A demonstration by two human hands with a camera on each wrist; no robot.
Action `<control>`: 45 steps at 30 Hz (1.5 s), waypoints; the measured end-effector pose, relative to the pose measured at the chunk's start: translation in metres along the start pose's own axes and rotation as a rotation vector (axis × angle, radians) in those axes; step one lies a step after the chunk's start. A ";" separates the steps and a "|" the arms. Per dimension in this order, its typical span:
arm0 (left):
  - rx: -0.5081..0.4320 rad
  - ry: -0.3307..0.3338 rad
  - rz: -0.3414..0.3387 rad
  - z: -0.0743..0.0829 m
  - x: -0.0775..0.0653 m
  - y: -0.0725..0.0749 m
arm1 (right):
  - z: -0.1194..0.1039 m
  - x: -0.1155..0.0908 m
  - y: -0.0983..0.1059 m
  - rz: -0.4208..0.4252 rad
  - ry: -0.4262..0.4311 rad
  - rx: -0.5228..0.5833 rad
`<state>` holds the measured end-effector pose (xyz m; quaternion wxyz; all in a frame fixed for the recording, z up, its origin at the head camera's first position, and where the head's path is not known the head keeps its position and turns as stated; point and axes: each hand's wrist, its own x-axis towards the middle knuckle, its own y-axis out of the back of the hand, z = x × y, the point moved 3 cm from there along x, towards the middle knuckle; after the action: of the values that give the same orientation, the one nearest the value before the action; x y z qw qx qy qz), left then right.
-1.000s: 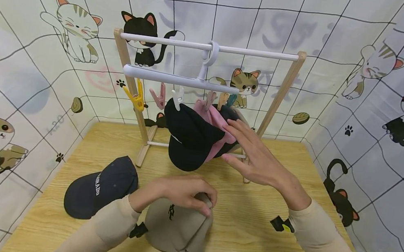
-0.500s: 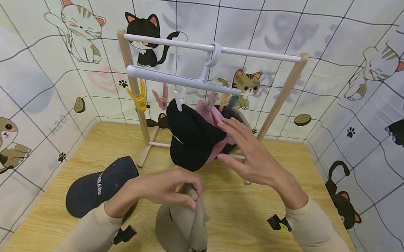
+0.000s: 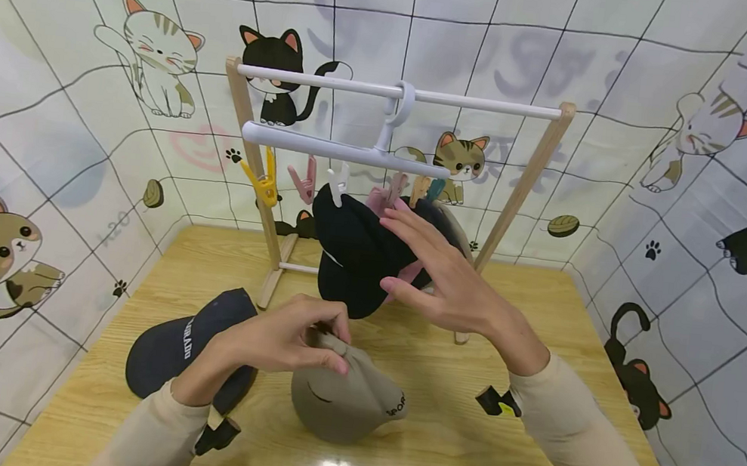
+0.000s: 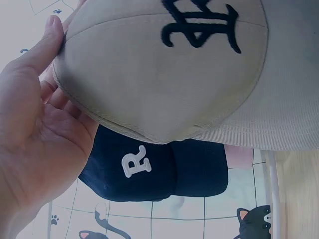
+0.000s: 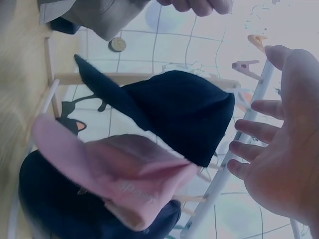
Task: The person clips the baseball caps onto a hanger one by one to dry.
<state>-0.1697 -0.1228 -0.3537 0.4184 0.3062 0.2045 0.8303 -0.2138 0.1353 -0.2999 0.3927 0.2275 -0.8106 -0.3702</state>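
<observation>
My left hand (image 3: 281, 333) grips a beige cap (image 3: 345, 401) by its edge above the table, thumb on one side and fingers on the other. Dark lettering marks its front (image 4: 164, 84) in the left wrist view. My right hand (image 3: 460, 284), fingers straight, is raised in front of the hung caps and holds nothing. A black cap (image 3: 357, 254) hangs from a white clothespin (image 3: 338, 184) under the lilac hanger (image 3: 334, 148). Behind it hang a pink cap (image 5: 139, 174) and another dark cap (image 5: 55, 199), partly covered by my right hand in the head view.
A navy cap (image 3: 162, 355) with white lettering lies on the wooden table (image 3: 446, 453) at left. Yellow (image 3: 266, 185) and pink (image 3: 304, 180) clothespins dangle at the hanger's left. The hanger hooks on a wooden rack's white rail (image 3: 483, 104). Cat-patterned cloth surrounds the table.
My left hand has moved left and slightly up with the beige cap, which has lifted and turned, its brim now pointing right. My right hand has shifted left along the hung caps.
</observation>
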 end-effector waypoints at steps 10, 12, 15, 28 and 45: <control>-0.021 0.041 0.055 0.001 -0.011 0.006 | -0.014 0.020 -0.004 -0.017 -0.027 0.166; -0.006 0.063 0.070 0.002 -0.013 0.008 | -0.016 0.024 -0.005 -0.007 -0.012 0.160; 0.016 0.091 0.098 0.003 -0.017 0.011 | -0.020 0.032 -0.006 0.024 0.031 0.112; 0.087 0.084 0.231 -0.001 -0.030 0.024 | -0.041 0.056 -0.010 0.046 0.001 0.042; 0.068 0.123 0.252 -0.001 -0.036 0.032 | -0.054 0.087 -0.026 0.039 -0.098 0.421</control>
<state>-0.1719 -0.1705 -0.3481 0.2868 0.2919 0.2176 0.8861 -0.2196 0.0392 -0.2568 0.3038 0.2707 -0.8923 -0.1955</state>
